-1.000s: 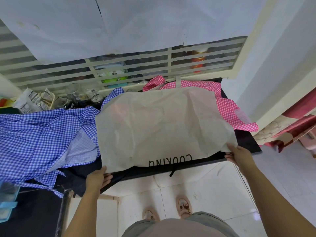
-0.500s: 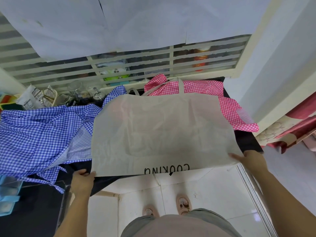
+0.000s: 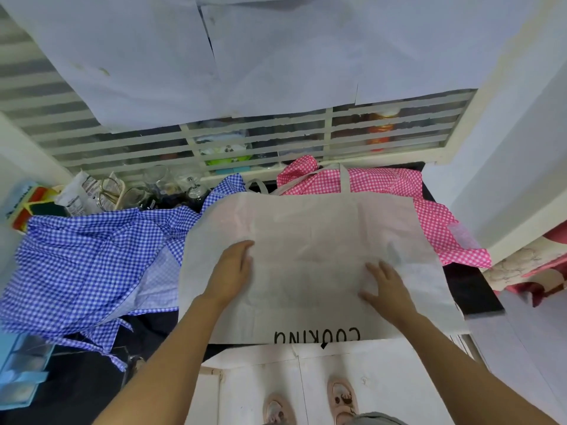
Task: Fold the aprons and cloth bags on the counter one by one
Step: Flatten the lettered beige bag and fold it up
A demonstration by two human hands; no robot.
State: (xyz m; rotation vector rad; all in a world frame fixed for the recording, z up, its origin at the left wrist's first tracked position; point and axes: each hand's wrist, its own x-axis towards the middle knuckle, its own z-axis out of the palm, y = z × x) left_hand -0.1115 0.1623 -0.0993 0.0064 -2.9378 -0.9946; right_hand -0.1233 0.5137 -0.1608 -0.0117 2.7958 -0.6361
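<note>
A beige cloth bag (image 3: 310, 228) printed with black letters lies spread flat on the dark counter (image 3: 469, 289), its near edge hanging over the front. My left hand (image 3: 233, 271) rests flat on its left half with straight fingers. My right hand (image 3: 386, 286) presses flat on its right half, fingers spread. The bag's handles (image 3: 343, 179) lie at its far edge over a pink checked apron (image 3: 435, 222). A blue checked apron (image 3: 89, 259) sprawls crumpled to the left, partly under the bag.
Glass jars (image 3: 159, 182), a packet (image 3: 79, 194) and a coloured box (image 3: 27, 207) stand at the counter's back left under a slatted window grille (image 3: 257, 139). A light blue tray (image 3: 18, 372) sits at the lower left. White floor tiles and my feet lie below the counter edge.
Both hands let go of the bag's near corners and moved inward onto its middle, now lying flat on it. The bag settled flatter on the counter.
</note>
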